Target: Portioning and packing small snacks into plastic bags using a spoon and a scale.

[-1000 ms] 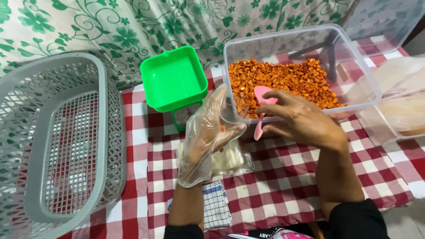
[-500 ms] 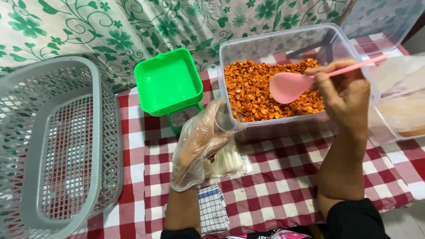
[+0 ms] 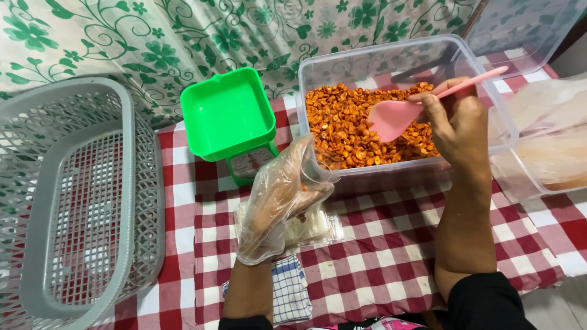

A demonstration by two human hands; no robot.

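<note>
My right hand (image 3: 455, 122) grips a pink plastic spoon (image 3: 397, 115), its bowl lowered into orange fried kernels (image 3: 348, 125) that fill a clear plastic tub (image 3: 318, 67). My left hand (image 3: 278, 198), inside a loose clear plastic glove, rests against the tub's near left corner and pinches the mouth of a small clear plastic bag (image 3: 321, 168). Under that hand lies a stack of clear bags (image 3: 315, 226) on the red-and-white checked tablecloth (image 3: 379, 256).
A small green kitchen scale with a square green tray (image 3: 227, 113) stands left of the tub. A grey perforated basket (image 3: 67, 201) takes up the left side. A blue checked cloth (image 3: 290, 293) lies near the front edge. Clear plastic with pale contents (image 3: 550, 134) sits at right.
My right hand lifted the pink spoon from the tub's front wall, swung it over the kernels, and now dips it lower into them. My left hand shifted closer to the tub's corner.
</note>
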